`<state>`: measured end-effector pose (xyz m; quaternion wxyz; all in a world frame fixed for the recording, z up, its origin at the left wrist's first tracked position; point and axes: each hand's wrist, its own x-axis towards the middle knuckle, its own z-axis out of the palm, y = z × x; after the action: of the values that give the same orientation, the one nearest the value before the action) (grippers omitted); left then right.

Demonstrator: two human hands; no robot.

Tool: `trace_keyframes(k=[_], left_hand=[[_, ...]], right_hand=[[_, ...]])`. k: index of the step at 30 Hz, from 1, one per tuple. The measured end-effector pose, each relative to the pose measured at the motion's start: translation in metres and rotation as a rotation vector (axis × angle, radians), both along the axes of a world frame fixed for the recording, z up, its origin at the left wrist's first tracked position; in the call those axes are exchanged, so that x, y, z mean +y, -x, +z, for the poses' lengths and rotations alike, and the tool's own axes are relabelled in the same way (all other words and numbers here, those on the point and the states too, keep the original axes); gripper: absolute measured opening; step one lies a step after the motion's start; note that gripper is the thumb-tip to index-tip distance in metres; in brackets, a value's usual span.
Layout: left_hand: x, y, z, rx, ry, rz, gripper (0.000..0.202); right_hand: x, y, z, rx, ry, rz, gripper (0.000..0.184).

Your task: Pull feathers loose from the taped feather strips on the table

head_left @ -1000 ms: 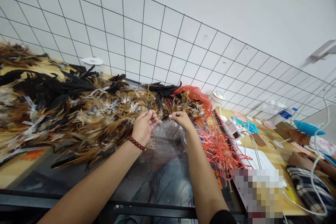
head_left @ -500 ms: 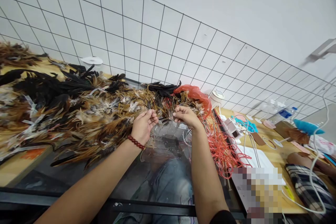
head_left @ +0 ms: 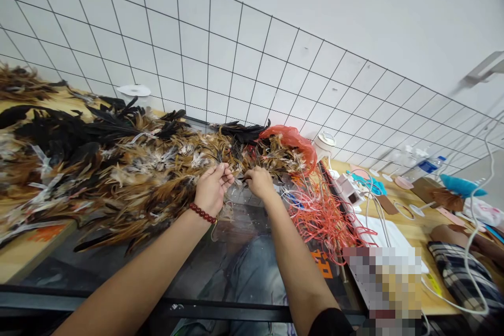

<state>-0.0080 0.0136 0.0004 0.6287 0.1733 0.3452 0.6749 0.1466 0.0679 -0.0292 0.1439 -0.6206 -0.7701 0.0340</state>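
Toward the counter's [head_left: 197, 275] far edge, brown feathers [head_left: 153, 184] lie left of the curled left hand [head_left: 214, 187] and beyond the right hand [head_left: 260, 182]; whether either grips any, I cannot tell.

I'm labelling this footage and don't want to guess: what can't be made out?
- Head view: anything the left hand may pinch; too small against the feathers.
- Head view: whether the right hand holds anything; the hand itself hides its grip.
- Head view: what the pixelated patch masks.
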Motion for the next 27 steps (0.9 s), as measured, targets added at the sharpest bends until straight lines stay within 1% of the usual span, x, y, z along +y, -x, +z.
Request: trace_keyframes(k=[2, 5, 9, 11, 13, 14, 15, 17, 18, 19, 20, 22, 24, 25, 27], left_hand=[[0.000, 0.000, 0.000, 0.010, 0.006, -0.004, 0.011], [-0.001, -0.001, 0.002, 0.064, 0.028, -0.028, 0.010], [-0.002, -0.005, 0.001, 0.174, 0.053, -0.065, 0.009], [-0.001, -0.007, -0.002, 0.242, 0.012, -0.090, 0.010], [0.000, -0.007, -0.005, 0.277, -0.030, -0.110, 0.013], [0.000, -0.007, -0.006, 0.273, -0.033, -0.114, 0.014], [0.001, -0.007, -0.006, 0.256, -0.025, -0.111, 0.015], [0.001, -0.005, -0.006, 0.197, -0.002, -0.085, 0.015], [0.000, -0.004, -0.004, 0.162, 0.001, -0.073, 0.014], [0.000, -0.003, -0.003, 0.126, -0.003, -0.073, 0.012], [0.000, -0.002, -0.001, 0.086, -0.009, -0.087, 0.010], [-0.001, -0.001, 0.003, 0.002, -0.005, -0.157, 0.005], [-0.003, -0.001, 0.005, -0.068, 0.026, -0.244, 0.004], [-0.004, -0.002, 0.006, -0.091, 0.042, -0.279, 0.005], [-0.005, -0.003, 0.007, -0.109, 0.061, -0.323, 0.008]], right_hand=[[-0.001, -0.001, 0.005, -0.002, -0.032, 0.026, 0.017], [-0.003, -0.011, 0.024, 0.113, -0.117, 0.109, 0.017], [-0.009, -0.016, 0.048, 0.209, -0.246, 0.142, 0.015], [-0.013, -0.014, 0.054, 0.248, -0.276, 0.169, 0.016], [-0.015, -0.011, 0.056, 0.283, -0.277, 0.199, 0.017], [-0.015, -0.009, 0.055, 0.297, -0.270, 0.190, 0.017], [-0.015, -0.008, 0.055, 0.310, -0.254, 0.149, 0.016], [-0.014, -0.007, 0.053, 0.325, -0.156, 0.011, 0.016], [-0.014, -0.006, 0.051, 0.341, -0.063, -0.038, 0.016], [-0.013, -0.005, 0.050, 0.380, 0.050, -0.047, 0.016], [-0.013, -0.004, 0.049, 0.455, 0.167, -0.008, 0.015], [-0.015, -0.001, 0.049, 0.698, 0.349, 0.163, 0.014], [-0.018, 0.003, 0.051, 0.946, 0.428, 0.314, 0.016], [-0.020, 0.004, 0.053, 1.025, 0.446, 0.360, 0.017], [-0.023, 0.006, 0.058, 1.094, 0.460, 0.415, 0.022]])
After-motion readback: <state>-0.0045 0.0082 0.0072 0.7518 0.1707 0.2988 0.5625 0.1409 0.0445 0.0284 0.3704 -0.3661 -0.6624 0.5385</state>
